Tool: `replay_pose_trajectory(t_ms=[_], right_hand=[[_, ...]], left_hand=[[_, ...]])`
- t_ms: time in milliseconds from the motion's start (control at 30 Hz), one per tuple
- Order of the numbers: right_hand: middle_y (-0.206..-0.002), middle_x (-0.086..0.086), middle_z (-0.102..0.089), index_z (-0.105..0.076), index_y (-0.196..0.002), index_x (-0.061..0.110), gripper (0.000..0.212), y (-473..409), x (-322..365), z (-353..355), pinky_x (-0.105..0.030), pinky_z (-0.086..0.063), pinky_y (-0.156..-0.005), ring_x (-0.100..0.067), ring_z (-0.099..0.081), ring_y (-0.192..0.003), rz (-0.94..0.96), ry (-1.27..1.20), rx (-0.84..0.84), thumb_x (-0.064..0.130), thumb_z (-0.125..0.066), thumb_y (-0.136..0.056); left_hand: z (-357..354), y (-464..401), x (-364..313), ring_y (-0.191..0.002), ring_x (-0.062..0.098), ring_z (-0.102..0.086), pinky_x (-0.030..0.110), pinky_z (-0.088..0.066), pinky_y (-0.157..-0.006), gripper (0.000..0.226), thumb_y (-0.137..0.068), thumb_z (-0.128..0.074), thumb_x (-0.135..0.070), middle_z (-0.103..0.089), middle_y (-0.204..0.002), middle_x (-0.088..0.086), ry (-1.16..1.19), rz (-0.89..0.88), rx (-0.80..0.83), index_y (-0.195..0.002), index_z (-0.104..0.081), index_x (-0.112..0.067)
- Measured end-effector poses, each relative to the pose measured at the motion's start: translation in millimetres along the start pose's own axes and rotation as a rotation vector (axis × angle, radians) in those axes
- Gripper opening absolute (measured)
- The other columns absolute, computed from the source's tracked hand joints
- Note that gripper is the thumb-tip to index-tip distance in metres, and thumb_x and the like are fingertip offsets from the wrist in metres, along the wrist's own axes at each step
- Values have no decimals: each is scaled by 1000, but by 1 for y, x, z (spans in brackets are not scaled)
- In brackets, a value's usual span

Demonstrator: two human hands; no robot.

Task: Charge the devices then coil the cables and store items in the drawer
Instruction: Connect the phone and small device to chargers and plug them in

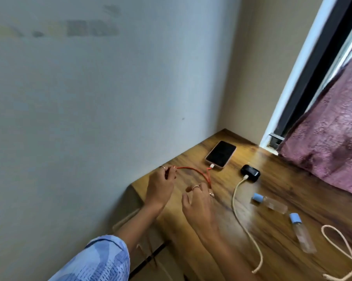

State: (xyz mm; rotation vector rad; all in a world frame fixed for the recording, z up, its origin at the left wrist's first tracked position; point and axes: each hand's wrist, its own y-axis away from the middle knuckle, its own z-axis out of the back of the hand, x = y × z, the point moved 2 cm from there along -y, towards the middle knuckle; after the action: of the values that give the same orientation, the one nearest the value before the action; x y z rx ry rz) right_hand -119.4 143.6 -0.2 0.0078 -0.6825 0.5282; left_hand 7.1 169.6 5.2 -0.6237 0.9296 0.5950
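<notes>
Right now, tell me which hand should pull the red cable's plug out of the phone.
The right hand, probably. It holds the red cable nearer the phone, close to the plug. The left hand pinches the cable's far end by the wall.

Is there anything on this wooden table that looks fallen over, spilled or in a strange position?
Yes. The two clear bottles with blue caps lie on their sides on the table, right of the cream cable, instead of standing. No liquid shows around them. The phone and black earbud case lie flat and plugged in.
</notes>
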Motion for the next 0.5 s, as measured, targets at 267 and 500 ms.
replay_pose_trajectory(t_ms=[267, 500], right_hand=[[-103, 0, -61, -62, -102, 16, 15, 76, 49, -52, -29, -51, -83, -14, -58, -93, 187, -151, 294, 24, -53, -93], [-101, -10, -68, -61, -106, 6, 20, 114, 77, -115, -29, -51, -79, -21, -65, -93, 144, -229, 645, 17, -50, -94]], left_hand=[[112, 95, 98, -94, 27, -62, 26, -41, -75, 22, -94, -49, -20, -70, -100, 12, -133, 434, -127, -97, -68, -8], [148, 138, 150, -94, 20, -57, 23, -38, -76, 15, -91, -52, -21, -67, -105, 7, -184, 684, 106, -94, -66, -16]])
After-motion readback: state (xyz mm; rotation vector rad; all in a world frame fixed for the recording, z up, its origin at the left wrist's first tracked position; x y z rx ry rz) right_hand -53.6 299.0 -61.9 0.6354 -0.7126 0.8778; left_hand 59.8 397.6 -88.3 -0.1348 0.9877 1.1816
